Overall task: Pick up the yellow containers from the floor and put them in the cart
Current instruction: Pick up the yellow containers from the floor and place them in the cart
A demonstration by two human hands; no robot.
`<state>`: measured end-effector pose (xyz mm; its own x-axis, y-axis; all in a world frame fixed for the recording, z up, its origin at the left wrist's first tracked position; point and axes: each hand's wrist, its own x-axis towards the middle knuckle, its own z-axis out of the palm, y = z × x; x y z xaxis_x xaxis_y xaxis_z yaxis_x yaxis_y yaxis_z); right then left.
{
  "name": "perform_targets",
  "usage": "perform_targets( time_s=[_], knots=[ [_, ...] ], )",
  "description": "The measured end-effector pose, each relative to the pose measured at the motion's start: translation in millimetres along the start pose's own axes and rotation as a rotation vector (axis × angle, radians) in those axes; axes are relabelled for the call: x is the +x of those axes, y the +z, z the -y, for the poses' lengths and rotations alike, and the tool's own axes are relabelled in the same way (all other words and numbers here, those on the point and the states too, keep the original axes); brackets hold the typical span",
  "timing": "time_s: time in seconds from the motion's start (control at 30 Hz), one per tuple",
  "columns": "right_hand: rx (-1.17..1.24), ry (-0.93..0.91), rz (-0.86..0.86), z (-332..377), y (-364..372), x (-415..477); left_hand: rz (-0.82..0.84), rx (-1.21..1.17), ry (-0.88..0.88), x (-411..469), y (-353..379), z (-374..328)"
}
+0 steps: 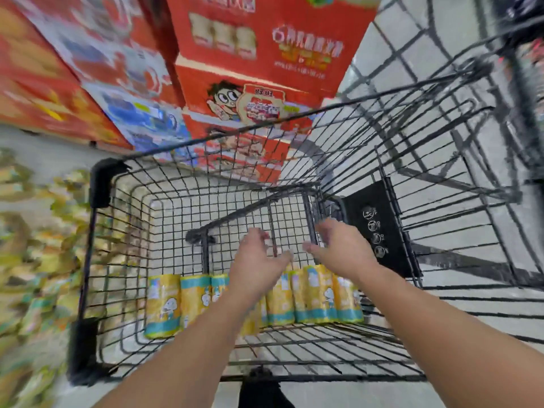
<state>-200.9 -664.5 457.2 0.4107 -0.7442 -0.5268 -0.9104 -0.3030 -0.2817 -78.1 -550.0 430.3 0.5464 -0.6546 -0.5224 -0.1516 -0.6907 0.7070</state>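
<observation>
Item: wire shopping cart [101,184], black, with black corner bumpers, seen from above. Contents: one row of yellow containers [163,307] along the near wall of the cart, side by side and touching. They are cylinders with a teal band and a cartoon figure on the label. At least six show, and part of the row is hidden behind the left forearm. Whether they stand upright or lie against the wall cannot be told. The rest of the cart's mesh bottom shows through to the pale floor [53,142]. Fittings: a folding wire flap across the middle of the cart and, at the cart's right side, a black panel [379,228] with four round white icons. Left hand [256,260]: above the row inside the cart, fingers spread and relaxed, grasping nothing. Right hand [343,248]: just beside the left hand, nearer the black panel, likewise released and holding nothing. Both forearms are bare and reach in over the near rim. Surroundings: stacked red cartons [253,92] with a cartoon face beyond the far rim of the cart, and blurred yellow-green packs [38,260] to the left of the cart, too smeared to identify.
</observation>
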Motion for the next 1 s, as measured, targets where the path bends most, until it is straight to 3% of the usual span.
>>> perform_targets(
  time_s=[0.17,0.33,0.63,0.8,1.0],
  knots=[
    [0.15,-0.288,-0.14,127.8,-19.6,-26.1,-0.254,-0.043,0.153,-31.9,-139.2,0.7],
    [0.229,-0.567,-0.228,280.3,-12.2,-67.3,-0.478,-0.108,0.23,-62.3,-278.5,50.1],
    [0.219,-0.741,-0.099,508.8,143.3,-127.4,-0.667,-0.166,0.041,-107.8,-482.3,261.8],
    [0.144,-0.659,0.022,548.8,255.8,-120.9,-0.663,-0.154,-0.135,-104.8,-505.9,383.9],
    [-0.036,-0.488,0.177,515.3,418.0,-49.0,-0.471,-0.05,-0.305,-41.4,-425.4,540.0]
  ],
)
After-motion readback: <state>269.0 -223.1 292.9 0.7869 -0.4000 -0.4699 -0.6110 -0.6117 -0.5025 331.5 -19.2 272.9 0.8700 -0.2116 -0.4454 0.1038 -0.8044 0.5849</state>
